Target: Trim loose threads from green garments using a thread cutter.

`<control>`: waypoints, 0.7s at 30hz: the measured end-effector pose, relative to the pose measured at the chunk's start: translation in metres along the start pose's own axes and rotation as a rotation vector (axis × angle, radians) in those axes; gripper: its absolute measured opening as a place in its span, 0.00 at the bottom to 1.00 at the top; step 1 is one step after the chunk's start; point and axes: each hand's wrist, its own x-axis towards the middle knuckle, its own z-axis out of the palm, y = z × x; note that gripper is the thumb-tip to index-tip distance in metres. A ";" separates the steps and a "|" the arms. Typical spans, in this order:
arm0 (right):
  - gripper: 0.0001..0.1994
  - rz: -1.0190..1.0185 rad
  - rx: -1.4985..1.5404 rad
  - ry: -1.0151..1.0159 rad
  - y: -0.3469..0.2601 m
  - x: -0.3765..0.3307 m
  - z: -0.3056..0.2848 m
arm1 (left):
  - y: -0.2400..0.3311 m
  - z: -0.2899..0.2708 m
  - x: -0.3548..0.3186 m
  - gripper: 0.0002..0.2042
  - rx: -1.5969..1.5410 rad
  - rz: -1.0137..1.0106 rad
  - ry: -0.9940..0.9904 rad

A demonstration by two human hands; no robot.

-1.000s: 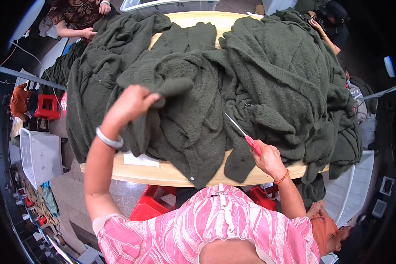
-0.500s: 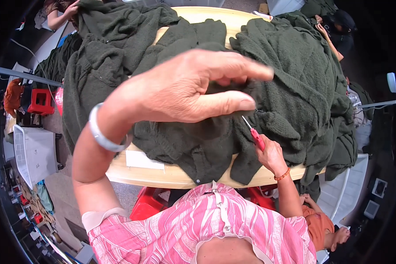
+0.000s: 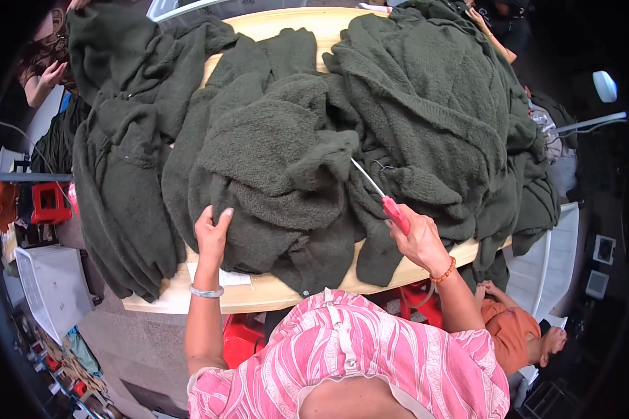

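A dark green knitted sweater (image 3: 279,174) lies crumpled on the wooden table (image 3: 244,297) in front of me. My left hand (image 3: 212,234) rests flat on its lower left edge, fingers spread slightly. My right hand (image 3: 419,241) grips red-handled scissors (image 3: 388,202), whose thin blades point up-left toward a folded sleeve of the sweater. More green sweaters are piled to the left (image 3: 119,174) and right (image 3: 440,112) of it.
A white paper (image 3: 223,278) peeks out under the sweater at the table's near edge. A red stool (image 3: 241,342) stands below the table. A white bin (image 3: 49,286) sits on the floor at left. Other people are at far left (image 3: 45,70) and lower right (image 3: 517,332).
My left hand, raised close to the camera half a second ago, has dropped onto the sweater's near edge. The sweater has been turned and bunched. The scissors hand stayed in place.
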 end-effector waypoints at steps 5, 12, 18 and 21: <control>0.14 -0.320 0.281 -0.012 -0.023 0.005 -0.006 | 0.091 0.024 -0.041 0.19 -0.444 0.222 -0.074; 0.18 -0.087 0.633 -0.861 -0.043 0.085 0.042 | 0.073 0.031 -0.065 0.18 0.097 0.234 -0.660; 0.25 -0.335 -0.018 -0.333 -0.044 0.188 0.030 | 0.004 0.066 -0.085 0.25 0.084 -0.110 -0.673; 0.26 -0.725 -0.161 0.414 -0.076 0.247 -0.035 | 0.002 0.072 -0.093 0.24 0.234 -0.004 -0.671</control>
